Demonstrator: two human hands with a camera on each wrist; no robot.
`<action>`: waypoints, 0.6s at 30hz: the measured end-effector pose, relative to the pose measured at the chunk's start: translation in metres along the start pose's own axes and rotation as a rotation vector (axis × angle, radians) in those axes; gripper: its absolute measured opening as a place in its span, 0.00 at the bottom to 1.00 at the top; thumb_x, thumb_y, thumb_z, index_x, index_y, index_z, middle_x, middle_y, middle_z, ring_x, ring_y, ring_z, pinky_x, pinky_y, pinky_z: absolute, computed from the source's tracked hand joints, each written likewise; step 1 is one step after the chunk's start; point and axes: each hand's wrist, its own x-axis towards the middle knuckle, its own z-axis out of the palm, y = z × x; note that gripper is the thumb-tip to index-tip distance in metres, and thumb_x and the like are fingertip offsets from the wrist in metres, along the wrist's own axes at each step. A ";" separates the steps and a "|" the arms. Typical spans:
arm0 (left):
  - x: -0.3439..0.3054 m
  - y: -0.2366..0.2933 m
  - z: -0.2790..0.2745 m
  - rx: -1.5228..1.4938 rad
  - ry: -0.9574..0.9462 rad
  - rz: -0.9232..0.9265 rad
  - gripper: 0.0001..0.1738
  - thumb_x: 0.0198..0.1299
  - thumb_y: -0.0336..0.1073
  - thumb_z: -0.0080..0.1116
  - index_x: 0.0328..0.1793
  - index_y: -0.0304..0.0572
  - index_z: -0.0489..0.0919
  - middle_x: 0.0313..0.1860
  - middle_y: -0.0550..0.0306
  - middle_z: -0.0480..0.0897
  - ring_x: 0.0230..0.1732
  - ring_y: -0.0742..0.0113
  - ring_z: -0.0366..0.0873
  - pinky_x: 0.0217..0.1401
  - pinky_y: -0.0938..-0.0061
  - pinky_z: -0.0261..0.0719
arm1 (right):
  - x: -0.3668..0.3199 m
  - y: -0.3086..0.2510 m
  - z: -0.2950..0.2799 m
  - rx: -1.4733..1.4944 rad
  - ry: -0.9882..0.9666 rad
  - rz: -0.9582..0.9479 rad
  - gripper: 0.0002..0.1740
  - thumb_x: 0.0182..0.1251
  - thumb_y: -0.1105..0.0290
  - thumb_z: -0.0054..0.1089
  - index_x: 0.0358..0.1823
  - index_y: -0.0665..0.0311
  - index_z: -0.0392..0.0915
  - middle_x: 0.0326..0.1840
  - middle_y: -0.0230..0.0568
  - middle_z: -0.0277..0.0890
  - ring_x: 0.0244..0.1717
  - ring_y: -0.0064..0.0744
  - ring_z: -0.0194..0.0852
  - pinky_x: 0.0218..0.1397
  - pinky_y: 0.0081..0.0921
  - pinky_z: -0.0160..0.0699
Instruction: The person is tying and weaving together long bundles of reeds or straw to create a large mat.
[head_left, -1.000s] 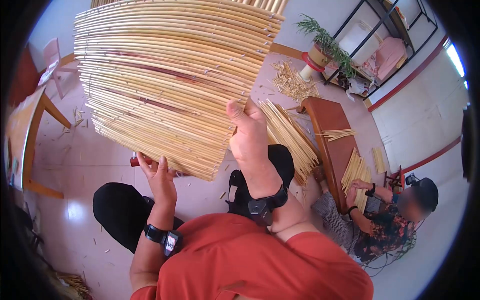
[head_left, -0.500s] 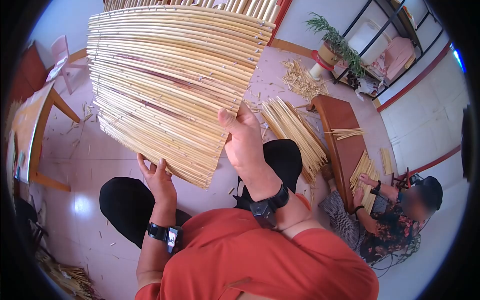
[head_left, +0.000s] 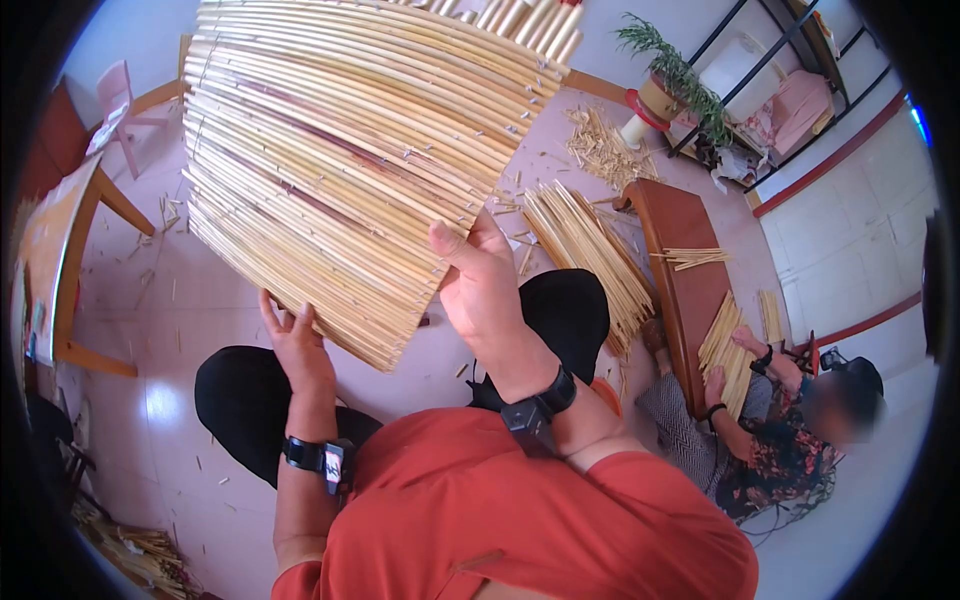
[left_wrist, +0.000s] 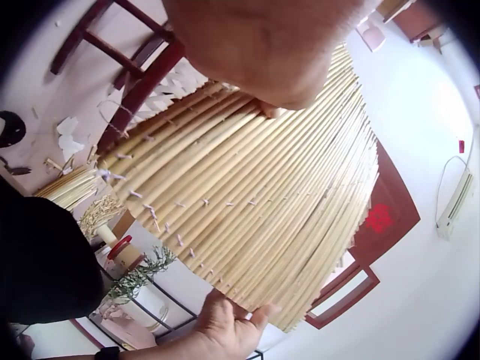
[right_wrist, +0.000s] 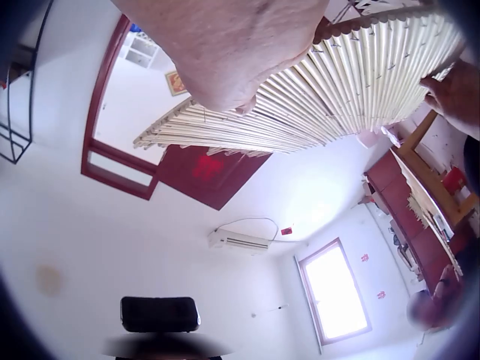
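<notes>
A mat of thin straw-coloured sticks (head_left: 320, 170), tied together in rows with pale thread, is held up at a tilt above the floor. Some of its sticks are dark reddish brown. My right hand (head_left: 487, 290) grips its right edge, thumb over the upper face and the fingers hidden beneath. At the lower edge, my left hand (head_left: 303, 355) holds the mat with thumb and fingertips, partly behind it. The left wrist view shows my right hand (left_wrist: 229, 330) at the mat's edge. Knots and loose thread ends (left_wrist: 154, 214) run along that side.
Loose sticks (head_left: 585, 260) lie in a pile beside a brown bench (head_left: 685, 240) that bears more sticks. Another person (head_left: 785, 420) handles sticks there. A wooden table (head_left: 75, 250) and pink chair (head_left: 117, 105) stand left. Offcuts (head_left: 605, 145) lie near a potted plant (head_left: 660, 95).
The mat has tipped and shifted slightly, and my left hand has moved a little left with its lower edge. Both hands keep their hold. The other person's hands have moved over the sticks.
</notes>
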 end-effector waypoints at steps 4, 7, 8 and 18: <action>0.048 0.011 -0.031 0.102 0.079 0.179 0.38 0.62 0.20 0.50 0.78 0.45 0.53 0.58 0.44 0.75 0.54 0.59 0.78 0.53 0.69 0.79 | 0.009 0.037 -0.034 0.026 0.128 0.178 0.21 0.64 0.83 0.54 0.59 0.70 0.68 0.54 0.46 0.75 0.54 0.36 0.76 0.56 0.33 0.79; 0.076 0.028 -0.050 0.299 0.118 0.210 0.34 0.60 0.20 0.52 0.74 0.42 0.60 0.60 0.41 0.74 0.56 0.58 0.76 0.57 0.69 0.77 | 0.001 0.081 -0.060 0.054 0.246 0.335 0.21 0.62 0.85 0.52 0.57 0.70 0.68 0.53 0.47 0.75 0.52 0.40 0.77 0.53 0.39 0.82; 0.082 0.027 -0.055 0.326 0.133 0.199 0.34 0.60 0.20 0.52 0.74 0.42 0.60 0.60 0.41 0.74 0.56 0.58 0.76 0.57 0.69 0.77 | -0.005 0.094 -0.066 0.090 0.325 0.387 0.21 0.61 0.86 0.51 0.57 0.69 0.68 0.53 0.48 0.75 0.51 0.42 0.77 0.52 0.42 0.82; 0.036 -0.011 -0.022 1.476 -0.625 0.621 0.44 0.46 0.45 0.74 0.71 0.45 0.68 0.73 0.38 0.60 0.76 0.44 0.53 0.76 0.51 0.52 | -0.024 0.134 -0.096 0.128 0.491 0.488 0.15 0.63 0.82 0.50 0.51 0.73 0.72 0.48 0.49 0.77 0.47 0.40 0.80 0.50 0.38 0.84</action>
